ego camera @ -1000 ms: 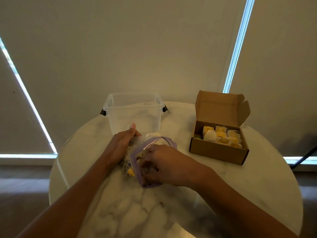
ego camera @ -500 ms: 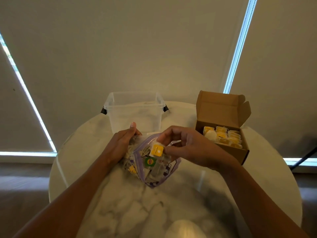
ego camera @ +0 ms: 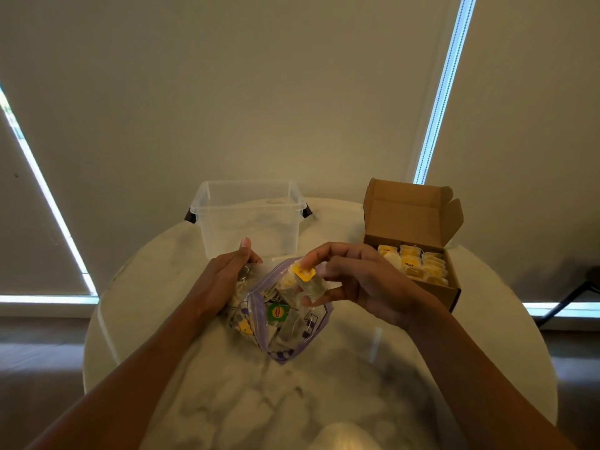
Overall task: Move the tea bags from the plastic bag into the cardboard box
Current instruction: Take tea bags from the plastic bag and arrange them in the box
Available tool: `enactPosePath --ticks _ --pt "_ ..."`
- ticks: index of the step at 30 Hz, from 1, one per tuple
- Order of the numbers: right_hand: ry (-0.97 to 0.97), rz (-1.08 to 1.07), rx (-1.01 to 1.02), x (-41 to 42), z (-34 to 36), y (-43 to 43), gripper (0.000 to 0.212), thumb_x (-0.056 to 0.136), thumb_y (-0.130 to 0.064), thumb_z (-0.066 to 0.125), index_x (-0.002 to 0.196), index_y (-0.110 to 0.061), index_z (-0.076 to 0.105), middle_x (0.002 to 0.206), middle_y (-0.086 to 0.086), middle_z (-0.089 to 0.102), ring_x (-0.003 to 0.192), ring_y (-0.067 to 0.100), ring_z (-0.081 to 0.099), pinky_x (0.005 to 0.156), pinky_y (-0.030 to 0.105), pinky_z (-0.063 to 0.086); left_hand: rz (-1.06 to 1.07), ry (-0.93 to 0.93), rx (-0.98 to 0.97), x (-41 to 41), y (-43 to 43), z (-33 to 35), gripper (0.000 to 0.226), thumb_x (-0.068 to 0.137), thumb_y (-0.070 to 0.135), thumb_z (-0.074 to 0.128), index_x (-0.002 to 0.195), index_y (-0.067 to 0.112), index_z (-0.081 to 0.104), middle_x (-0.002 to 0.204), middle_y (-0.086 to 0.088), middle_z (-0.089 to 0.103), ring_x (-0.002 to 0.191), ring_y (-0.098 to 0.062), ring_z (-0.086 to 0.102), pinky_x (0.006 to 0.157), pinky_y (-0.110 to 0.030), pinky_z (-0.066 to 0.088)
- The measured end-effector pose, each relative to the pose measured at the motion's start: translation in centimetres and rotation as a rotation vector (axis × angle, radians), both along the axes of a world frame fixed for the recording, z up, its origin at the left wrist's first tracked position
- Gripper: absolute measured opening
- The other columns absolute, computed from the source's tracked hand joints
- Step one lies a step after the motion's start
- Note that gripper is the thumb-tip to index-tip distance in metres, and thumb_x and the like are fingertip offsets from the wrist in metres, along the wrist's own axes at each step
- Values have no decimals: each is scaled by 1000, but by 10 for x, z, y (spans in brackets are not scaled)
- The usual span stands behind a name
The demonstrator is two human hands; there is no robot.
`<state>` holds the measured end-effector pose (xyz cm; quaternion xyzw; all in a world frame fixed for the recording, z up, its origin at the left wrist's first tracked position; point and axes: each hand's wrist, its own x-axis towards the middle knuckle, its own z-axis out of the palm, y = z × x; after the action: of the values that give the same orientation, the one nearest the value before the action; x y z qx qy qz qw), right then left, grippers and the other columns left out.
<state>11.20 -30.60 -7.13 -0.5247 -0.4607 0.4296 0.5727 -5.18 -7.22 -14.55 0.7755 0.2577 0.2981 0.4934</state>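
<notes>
Right hand (ego camera: 363, 284), fingers (ego camera: 316, 256) pinching a tea bag (ego camera: 308, 282), is now lifting it clear of the bag (ego camera: 285, 323) it was reaching into; left hand (ego camera: 224, 280) is gripping the bag; the box (ego camera: 409, 216) is waiting at 2 o'clock.

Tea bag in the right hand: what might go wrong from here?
The right hand pinches the tea bag only by fingertips over the plastic bag, so it could slip back in. The cardboard box already looks crowded with tea bags; this one may sit proud or topple out. If the left hand lets go, the bag's mouth may sag.
</notes>
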Motion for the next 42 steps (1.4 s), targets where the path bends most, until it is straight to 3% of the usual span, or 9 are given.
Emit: enactPosePath --ticks 5,9,15,19,23,30,36,38,42 --pt "-134 -326 223 8 3 1 26 100 -16 69 125 -8 67 111 15 77 104 34 75 92 42 63 -15 17 10 2 0 0 77 110 75 29 94 20 79 95 -2 82 102 -29 75 107 -55 55" --pt "-211 -829 343 38 7 -9 26 98 -32 75 124 -33 71 113 -9 77 108 9 72 88 26 61 -21 3 25 5 2 -3 75 110 74 29 92 20 78 94 -3 81 99 -28 75 104 -51 54" --pt "-395 -1180 381 84 0 -35 15 94 -29 81 108 -27 78 101 -10 77 92 3 73 76 16 59 -41 -52 18 8 4 -6 74 111 70 32 90 15 77 87 -7 80 83 -19 70 89 -44 51" --pt "-449 -1155 331 91 -4 -38 20 93 -25 81 109 -29 70 106 -12 75 97 2 73 75 15 60 -48 -66 5 6 3 -4 74 110 70 32 89 16 78 88 -10 81 88 -25 75 92 -47 53" --pt "-650 -968 62 94 -12 -35 19 97 -29 77 115 -32 71 108 -18 71 96 3 69 69 10 55 -58 -61 20 6 3 -5 74 110 70 32 93 14 78 92 -10 82 96 -34 76 99 -52 55" --pt "-920 -814 -152 101 -27 -23 11 95 -34 79 106 -34 81 106 -16 74 95 3 65 78 17 47 -54 -64 14 6 4 -6 72 109 68 32 89 18 79 88 -8 81 84 -18 75 92 -45 54" --pt "-1106 -931 -409 112 -26 -29 13 100 -36 71 111 -35 77 119 -10 70 112 10 48 110 44 35 -56 -62 12 5 4 -7 74 109 69 32 89 16 78 89 -8 81 87 -21 75 92 -46 53" --pt "-1063 -978 -319 111 -24 -29 14 101 -36 70 113 -35 77 119 -12 72 121 14 53 109 43 41 -51 -57 10 5 3 -5 74 109 70 32 89 14 78 89 -9 81 84 -19 73 92 -45 53" --pt "-898 -856 109 73 -8 -25 16 99 -41 72 111 -32 78 102 -21 75 93 4 68 80 17 57 -43 -45 29 4 0 -1 74 110 68 31 90 13 76 86 -7 80 80 -14 70 86 -40 51"
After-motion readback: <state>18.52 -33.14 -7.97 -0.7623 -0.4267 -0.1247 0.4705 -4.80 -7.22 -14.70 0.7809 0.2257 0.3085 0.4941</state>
